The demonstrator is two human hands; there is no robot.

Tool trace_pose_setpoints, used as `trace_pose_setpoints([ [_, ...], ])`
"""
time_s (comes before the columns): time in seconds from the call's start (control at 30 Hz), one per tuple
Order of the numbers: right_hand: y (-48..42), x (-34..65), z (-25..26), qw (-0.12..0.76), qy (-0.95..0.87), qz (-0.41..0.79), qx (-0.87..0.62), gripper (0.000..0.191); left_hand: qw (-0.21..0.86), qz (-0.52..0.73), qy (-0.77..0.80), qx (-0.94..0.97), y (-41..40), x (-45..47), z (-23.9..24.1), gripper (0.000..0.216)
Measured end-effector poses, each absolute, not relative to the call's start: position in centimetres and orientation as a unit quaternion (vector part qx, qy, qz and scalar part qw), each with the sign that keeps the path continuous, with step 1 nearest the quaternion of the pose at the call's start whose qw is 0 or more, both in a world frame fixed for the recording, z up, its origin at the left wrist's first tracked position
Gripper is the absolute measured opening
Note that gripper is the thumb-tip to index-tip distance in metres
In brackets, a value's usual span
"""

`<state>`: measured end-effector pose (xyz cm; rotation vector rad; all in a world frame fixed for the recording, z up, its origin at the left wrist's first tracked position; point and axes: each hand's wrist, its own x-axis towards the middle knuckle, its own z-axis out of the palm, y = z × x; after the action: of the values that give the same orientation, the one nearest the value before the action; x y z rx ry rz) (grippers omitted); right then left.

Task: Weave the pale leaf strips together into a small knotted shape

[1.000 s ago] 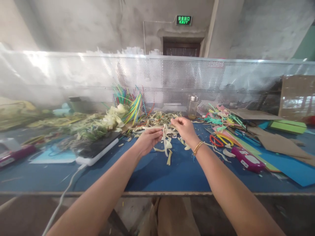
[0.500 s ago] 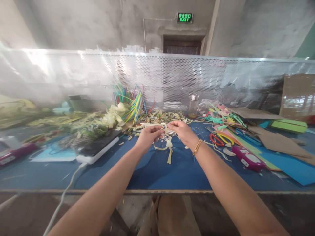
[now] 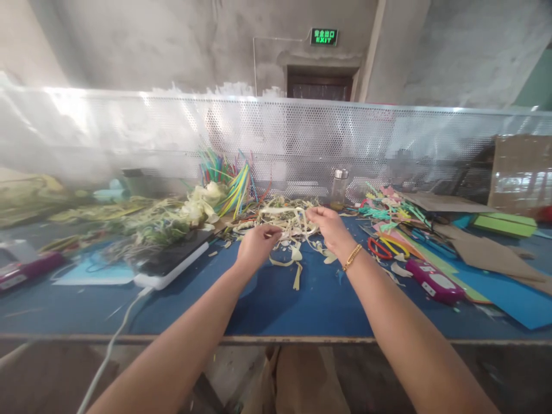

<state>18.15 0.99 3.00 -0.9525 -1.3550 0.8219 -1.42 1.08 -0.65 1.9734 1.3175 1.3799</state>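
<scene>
Above the middle of the blue table, my right hand pinches the end of a pale cream strip, which looks like dried leaf or husk. The strip stretches left from those fingers, with a part hanging down. My left hand is lower and to the left, apart from the right one. Its thumb and fingers are closed together, and whatever may be between them is too small to make out. Below the hands lies a knotted cream strip. A heap of tangled pale scraps lies just behind.
Green tangled fibres lie over a black-and-white flat device with a white cable. Colourful thin sticks and a glass bottle stand behind. Rightward are scissors, a purple device and blue paper.
My hands have moved apart: the left slightly down and left, the right a little to the right with the cream strip, which now shows stretched out. The view has tilted slightly.
</scene>
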Motion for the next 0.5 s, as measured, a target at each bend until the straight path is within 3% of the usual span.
trace_pose_setpoints([
  [0.07, 0.9, 18.0, 2.7, 0.589, -0.621, 0.260, -0.447, 0.024, 0.160, 0.565, 0.439, 0.680, 0.9, -1.2, -0.2, 0.024],
  [0.17, 0.7, 17.5, 2.2, 0.549, -0.665, 0.178, -0.475, 0.021, 0.257, 0.577, 0.378, 0.676, 0.6, -0.6, 0.2, 0.028],
  [0.27, 0.4, 16.7, 1.7, 0.527, -0.684, 0.186, -0.469, 0.022, 0.339, 0.567, 0.362, 0.658, 0.6, -0.2, 0.1, 0.029],
  [0.5, 0.2, 15.8, 1.2, 0.518, -0.695, 0.243, -0.435, 0.021, 0.412, 0.555, 0.355, 0.629, 0.8, -0.3, 0.0, 0.030],
])
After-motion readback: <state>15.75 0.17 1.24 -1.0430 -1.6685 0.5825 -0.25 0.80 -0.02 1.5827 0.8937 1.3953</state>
